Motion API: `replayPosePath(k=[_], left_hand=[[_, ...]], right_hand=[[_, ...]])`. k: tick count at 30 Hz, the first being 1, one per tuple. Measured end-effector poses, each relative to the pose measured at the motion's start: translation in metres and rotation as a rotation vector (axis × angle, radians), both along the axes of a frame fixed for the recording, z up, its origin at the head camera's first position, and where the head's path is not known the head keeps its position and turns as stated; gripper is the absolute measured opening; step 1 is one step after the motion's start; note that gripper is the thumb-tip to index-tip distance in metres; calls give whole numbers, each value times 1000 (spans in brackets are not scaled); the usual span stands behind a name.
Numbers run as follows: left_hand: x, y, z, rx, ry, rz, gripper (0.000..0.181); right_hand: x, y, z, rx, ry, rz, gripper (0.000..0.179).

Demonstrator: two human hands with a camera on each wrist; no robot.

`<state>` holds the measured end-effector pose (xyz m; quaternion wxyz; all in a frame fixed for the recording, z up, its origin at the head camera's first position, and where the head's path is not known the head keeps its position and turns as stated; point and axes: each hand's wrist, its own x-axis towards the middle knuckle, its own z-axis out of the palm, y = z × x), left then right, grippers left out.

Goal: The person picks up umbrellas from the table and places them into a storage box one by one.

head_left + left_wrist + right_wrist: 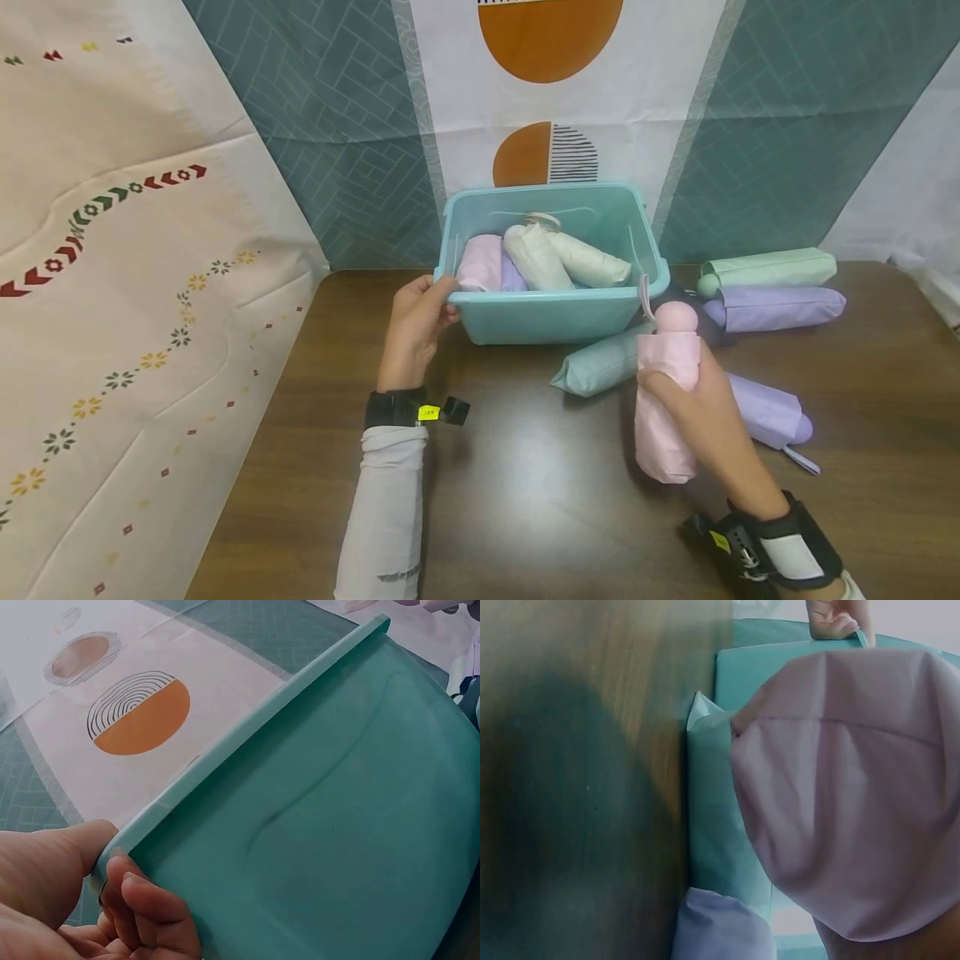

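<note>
My left hand (415,325) grips the front left corner of a teal plastic bin (551,322), thumb over the rim and fingers beneath it. In the left wrist view the fingers curl under that rim (247,761). My right hand (701,404) holds a folded pink umbrella (663,450) in its sleeve, round knob handle up, strap loop beside it. This umbrella is right of the bin's front, over the table. Its sleeve end (840,780) fills much of the right wrist view. Inside the bin lie a pink umbrella (480,263), a lavender one (512,273) and two cream ones (538,257).
A teal umbrella (603,367) lies before the bin, a lavender umbrella (765,408) right of my right hand. At the back right are a mint umbrella (780,268), another lavender one (783,309) and a dark one, partly hidden. Patterned cloth (322,125) hangs behind the wooden table (525,500).
</note>
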<state>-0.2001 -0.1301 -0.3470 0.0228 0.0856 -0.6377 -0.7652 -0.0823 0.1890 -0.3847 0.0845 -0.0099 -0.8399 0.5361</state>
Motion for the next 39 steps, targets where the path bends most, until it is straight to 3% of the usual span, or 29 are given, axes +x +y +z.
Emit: replayPosePath(k=[20,30,35,39], left_hand=[[0,2,1,-28,7,-37,14],[0,1,0,-20,10,-14,13],[0,0,0,-39,17,-8,13],[1,0,0,-43,17,-7,13]], right_hand=[[-1,11,8,-25,-45,-46,46],[-17,14,37,-39,-38,-60,49],[-33,17,58,20,16,-17,48],[-49,17,76,-2,10,30,48]])
